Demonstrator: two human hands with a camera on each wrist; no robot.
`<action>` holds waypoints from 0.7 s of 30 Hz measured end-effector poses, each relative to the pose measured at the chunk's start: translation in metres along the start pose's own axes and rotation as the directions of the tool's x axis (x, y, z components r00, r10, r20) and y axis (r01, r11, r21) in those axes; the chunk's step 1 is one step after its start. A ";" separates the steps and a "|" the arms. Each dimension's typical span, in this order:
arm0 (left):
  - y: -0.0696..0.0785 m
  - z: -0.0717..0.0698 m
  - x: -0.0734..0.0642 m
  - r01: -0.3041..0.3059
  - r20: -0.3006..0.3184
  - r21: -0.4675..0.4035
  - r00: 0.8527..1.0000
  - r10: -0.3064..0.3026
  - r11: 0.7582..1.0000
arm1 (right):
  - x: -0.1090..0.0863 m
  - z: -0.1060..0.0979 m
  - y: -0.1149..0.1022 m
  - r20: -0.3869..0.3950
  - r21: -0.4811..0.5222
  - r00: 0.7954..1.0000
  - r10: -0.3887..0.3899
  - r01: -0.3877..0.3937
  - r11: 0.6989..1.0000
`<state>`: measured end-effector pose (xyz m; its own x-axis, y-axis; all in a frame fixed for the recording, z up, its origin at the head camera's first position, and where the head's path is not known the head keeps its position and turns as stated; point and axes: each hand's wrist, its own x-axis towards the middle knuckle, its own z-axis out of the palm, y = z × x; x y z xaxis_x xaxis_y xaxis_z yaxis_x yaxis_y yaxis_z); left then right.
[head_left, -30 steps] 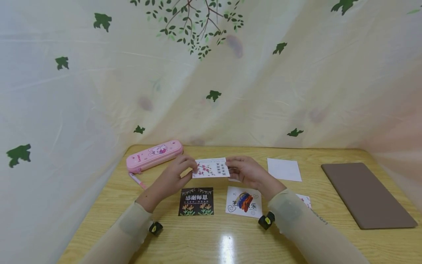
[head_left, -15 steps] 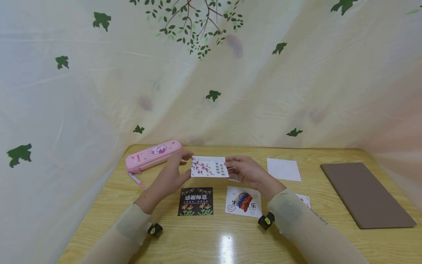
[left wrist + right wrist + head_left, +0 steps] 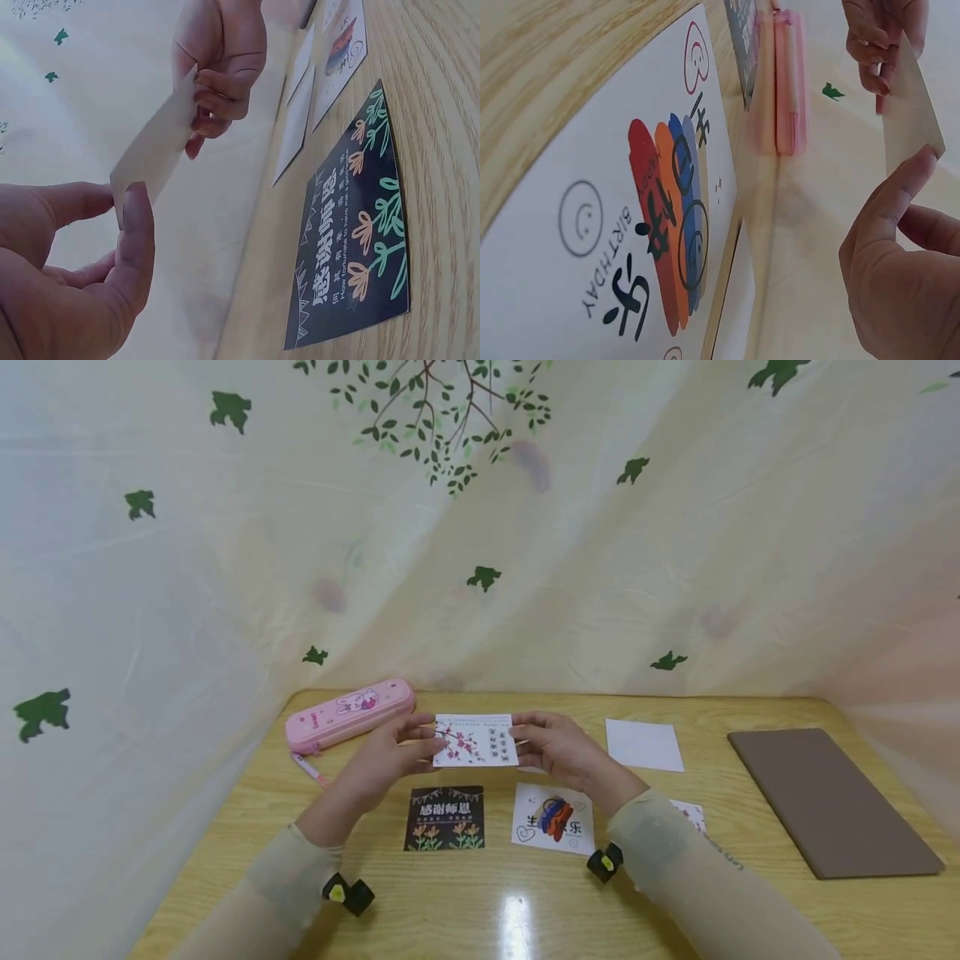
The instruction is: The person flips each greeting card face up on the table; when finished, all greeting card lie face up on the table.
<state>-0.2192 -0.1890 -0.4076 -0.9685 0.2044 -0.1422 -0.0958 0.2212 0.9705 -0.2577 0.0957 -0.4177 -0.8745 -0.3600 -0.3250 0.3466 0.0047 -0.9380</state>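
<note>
A white greeting card (image 3: 474,742) printed with pink blossoms and dark characters is held up above the table between both hands. My left hand (image 3: 378,760) pinches its left edge between thumb and fingers, and my right hand (image 3: 566,750) grips the right edge. The card's plain back (image 3: 157,142) faces the left wrist camera. Below it on the table lie a black card (image 3: 445,818) with orange flowers and a white birthday card (image 3: 553,818) with red, orange and blue strokes. Another white card behind my right hand is mostly hidden.
A pink pencil case (image 3: 350,716) lies at the back left, with a pink and white pen (image 3: 309,768) beside it. At the right are a blank white card (image 3: 645,745), a flowered card (image 3: 690,815) partly under the right sleeve, and a brown board (image 3: 834,802). A leaf-printed curtain (image 3: 480,635) hangs behind.
My left hand's fingers have come off the card's left edge and closed on it again, the wrist turning slightly. The right hand has kept its grip, and the card is nearly in place.
</note>
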 end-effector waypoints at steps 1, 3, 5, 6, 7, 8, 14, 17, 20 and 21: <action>-0.001 0.001 0.000 0.003 -0.004 0.002 1.000 -0.003 1.000 | 0.000 0.001 0.001 -0.005 -0.007 1.000 -0.002 0.002 1.000; -0.003 0.001 0.001 0.003 -0.017 0.013 1.000 -0.003 1.000 | 0.001 0.002 0.003 -0.010 -0.027 1.000 -0.013 0.013 1.000; -0.003 0.002 0.001 0.010 -0.032 0.026 0.999 -0.009 1.000 | 0.003 0.003 0.005 -0.012 -0.050 1.000 -0.029 0.028 0.998; -0.003 0.002 0.002 0.015 -0.038 0.032 0.999 -0.014 0.999 | 0.004 0.004 0.005 -0.015 -0.061 0.999 -0.036 0.035 0.998; -0.003 0.002 0.002 0.020 -0.044 0.039 0.999 -0.019 0.999 | 0.005 0.006 0.005 -0.017 -0.073 0.999 -0.042 0.041 0.997; -0.002 0.002 0.002 0.026 -0.051 0.047 0.998 -0.024 0.999 | 0.006 0.007 0.006 -0.018 -0.086 0.999 -0.048 0.046 0.995; -0.007 -0.001 0.005 0.063 -0.091 0.106 0.994 -0.053 0.992 | 0.015 0.017 0.008 -0.059 -0.172 0.998 -0.026 0.015 0.985; -0.011 -0.004 0.012 0.069 -0.102 0.122 0.993 -0.057 0.990 | 0.019 0.021 0.006 -0.085 -0.237 0.996 -0.022 0.002 0.972; -0.013 -0.007 0.020 0.076 -0.107 0.131 0.992 -0.062 0.988 | 0.022 0.025 0.003 -0.077 -0.294 0.997 -0.031 0.008 0.956; -0.014 -0.008 0.022 0.079 -0.110 0.135 0.992 -0.064 0.988 | 0.023 0.027 0.002 -0.068 -0.306 0.997 -0.031 0.009 0.952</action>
<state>-0.2413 -0.1956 -0.4227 -0.9797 0.0840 -0.1821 -0.1400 0.3636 0.9210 -0.2684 0.0624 -0.4237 -0.9059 -0.2956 -0.3032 0.2187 0.2864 -0.9328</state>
